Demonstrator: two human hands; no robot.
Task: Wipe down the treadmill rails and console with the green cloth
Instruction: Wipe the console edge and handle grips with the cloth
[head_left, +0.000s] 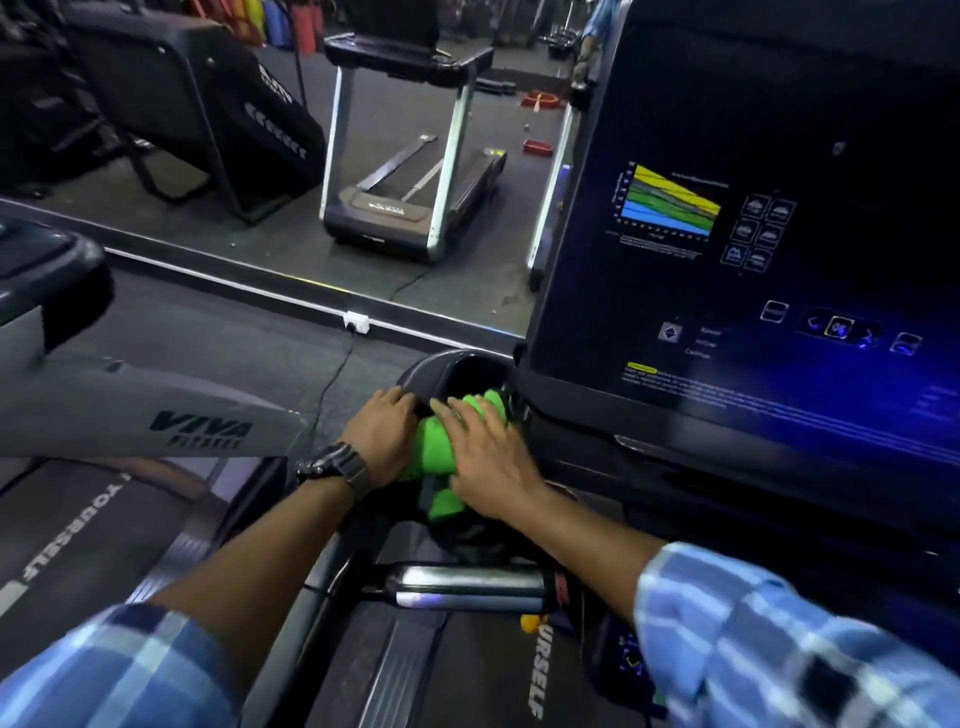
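Observation:
The green cloth (435, 451) lies bunched on the left end of the treadmill console, just in front of a dark cup holder (457, 371). My left hand (382, 436), with a dark watch on its wrist, rests on the console's left edge against the cloth, fingertips curled over the cup holder rim. My right hand (488, 457) lies flat on top of the cloth with fingers spread, pressing it down. The big dark console screen (753, 234) rises to the right, showing a coloured chart. A chrome grip on the handrail (467, 590) crosses below my hands.
A neighbouring treadmill's grey arm (156, 410) marked VIVA reaches in from the left. A wall mirror (311, 156) ahead reflects treadmills and gym gear. A cable runs from a white socket (356, 322) at the mirror's base. The belt deck (441, 675) lies below.

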